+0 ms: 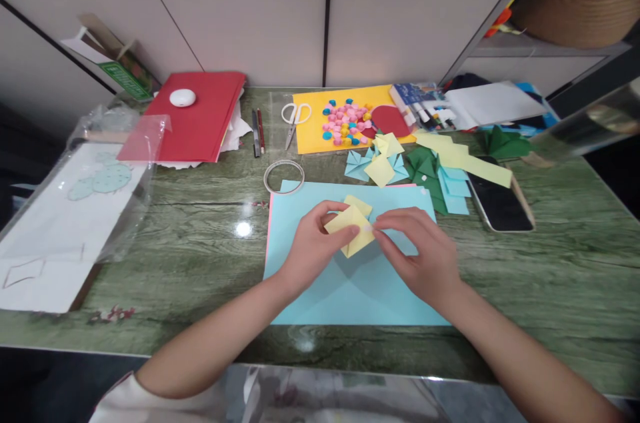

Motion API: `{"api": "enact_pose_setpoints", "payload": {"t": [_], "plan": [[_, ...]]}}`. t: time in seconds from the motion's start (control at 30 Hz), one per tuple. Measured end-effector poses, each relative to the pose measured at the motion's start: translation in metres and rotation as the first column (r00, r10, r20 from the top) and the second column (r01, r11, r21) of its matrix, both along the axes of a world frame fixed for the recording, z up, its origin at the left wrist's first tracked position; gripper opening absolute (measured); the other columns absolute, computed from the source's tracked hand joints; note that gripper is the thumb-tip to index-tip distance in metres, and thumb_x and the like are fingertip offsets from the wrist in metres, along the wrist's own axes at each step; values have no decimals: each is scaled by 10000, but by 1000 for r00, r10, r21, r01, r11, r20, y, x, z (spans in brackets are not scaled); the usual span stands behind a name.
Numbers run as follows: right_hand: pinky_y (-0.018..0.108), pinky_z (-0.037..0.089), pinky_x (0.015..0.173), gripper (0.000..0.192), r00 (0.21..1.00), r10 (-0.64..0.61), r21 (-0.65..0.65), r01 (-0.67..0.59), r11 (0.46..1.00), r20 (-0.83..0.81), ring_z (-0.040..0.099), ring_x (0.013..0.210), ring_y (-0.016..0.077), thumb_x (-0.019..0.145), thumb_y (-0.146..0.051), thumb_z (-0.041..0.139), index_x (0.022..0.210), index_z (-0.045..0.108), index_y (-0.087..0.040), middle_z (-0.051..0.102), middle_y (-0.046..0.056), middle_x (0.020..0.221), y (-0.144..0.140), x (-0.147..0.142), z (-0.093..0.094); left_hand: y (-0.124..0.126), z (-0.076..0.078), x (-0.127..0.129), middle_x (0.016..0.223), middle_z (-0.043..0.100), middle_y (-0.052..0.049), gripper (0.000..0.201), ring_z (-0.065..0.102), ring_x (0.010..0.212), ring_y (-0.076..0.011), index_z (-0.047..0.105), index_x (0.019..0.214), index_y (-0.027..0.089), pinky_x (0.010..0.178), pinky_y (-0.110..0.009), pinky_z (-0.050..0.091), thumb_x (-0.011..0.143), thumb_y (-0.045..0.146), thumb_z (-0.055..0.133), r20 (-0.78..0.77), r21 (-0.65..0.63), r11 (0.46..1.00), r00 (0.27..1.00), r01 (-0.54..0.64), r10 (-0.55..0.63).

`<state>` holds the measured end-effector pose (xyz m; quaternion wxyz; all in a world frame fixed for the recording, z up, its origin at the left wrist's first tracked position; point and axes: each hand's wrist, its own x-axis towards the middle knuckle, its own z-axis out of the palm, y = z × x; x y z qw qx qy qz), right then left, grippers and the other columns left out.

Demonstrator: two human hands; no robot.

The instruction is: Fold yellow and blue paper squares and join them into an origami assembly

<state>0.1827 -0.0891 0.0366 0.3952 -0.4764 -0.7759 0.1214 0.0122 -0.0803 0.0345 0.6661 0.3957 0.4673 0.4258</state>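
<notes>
A small folded yellow paper (353,226) is held above a light blue sheet (350,290) lying at the middle of the green table (200,243). My left hand (313,250) grips the yellow paper from the left, thumb on top. My right hand (417,253) pinches its right corner with thumb and forefinger. The two hands almost touch over the paper.
A tape ring (284,176) lies just behind the blue sheet. Scissors (294,120), pens (257,132), a red folder (197,113), a yellow sheet with small paper pieces (313,133), folded green, blue and yellow papers (430,170) and a phone (497,203) lie further back. A plastic sleeve with white paper (60,223) lies left.
</notes>
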Motion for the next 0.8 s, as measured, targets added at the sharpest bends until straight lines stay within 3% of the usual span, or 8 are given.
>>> {"api": "enact_pose_setpoints", "payload": {"t": [0.07,0.17,0.43,0.63,0.8], "plan": [[316,416,727,128,995,9,161,-25,987,102,614,752,154,743,-125,637,833,606,-211,684,20,806,-1,0,-1,-1,1,1,820,608,-1,250,548,673,-102,537,936,186,614,-216,447,709,213,638,-34,3,1000,999,5,-5],[322,396,746,145,981,-26,239,-21,971,191,631,710,135,739,-126,657,851,616,-208,709,6,809,-2,1,-2,-3,4,3,827,600,0,256,542,686,-101,529,961,188,615,-209,448,721,207,617,-77,-1,1000,997,10,-10],[323,358,766,95,944,-53,282,-44,958,326,631,715,119,795,-187,619,887,617,-209,713,-3,847,-6,2,-2,-6,10,3,703,593,20,254,532,604,-102,512,950,198,560,-212,444,716,215,609,-183,29,999,983,33,-27],[316,373,725,97,941,11,254,-103,962,339,617,729,131,803,-193,609,900,608,-203,705,17,850,-5,5,-1,-8,11,2,658,562,37,272,526,590,-108,504,964,212,539,-212,435,709,208,601,-184,43,997,981,67,-58],[328,386,703,127,937,65,235,-153,960,344,614,741,152,809,-180,593,932,597,-209,700,37,868,-5,7,0,-10,14,2,575,459,70,302,472,539,-91,528,987,227,538,-205,389,697,197,607,-309,138,987,951,77,-31]]}}
